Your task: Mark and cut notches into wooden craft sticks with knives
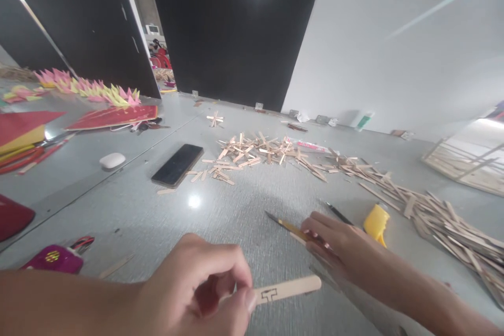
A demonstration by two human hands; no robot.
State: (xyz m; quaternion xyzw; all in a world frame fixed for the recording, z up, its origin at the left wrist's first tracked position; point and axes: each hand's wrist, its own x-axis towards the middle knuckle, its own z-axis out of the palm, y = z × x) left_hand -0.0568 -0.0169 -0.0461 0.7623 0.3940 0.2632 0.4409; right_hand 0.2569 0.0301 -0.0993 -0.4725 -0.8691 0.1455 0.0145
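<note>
Between the thumb and fingers of my left hand (208,283) is a flat wooden stick (293,290), its rounded end pointing right. A T-like outline is drawn in dark ink on the stick near my thumb. My right hand (334,241) rests low over the table to the right, its fingers closed round a yellow craft knife (285,223) with a dark pointed tip aimed up and left. Another pale stick (298,238) lies along the knife, partly hidden by the fingers. Just beyond my right hand are a black pen (338,212) and a yellow tool (377,222).
A phone (178,165) and a white case (112,161) lie at the left. Small wooden pieces (255,149) are heaped mid-table, with long sticks (452,226) piled at the right. A purple object (55,259) sits near my left forearm. Black panels (236,26) stand behind.
</note>
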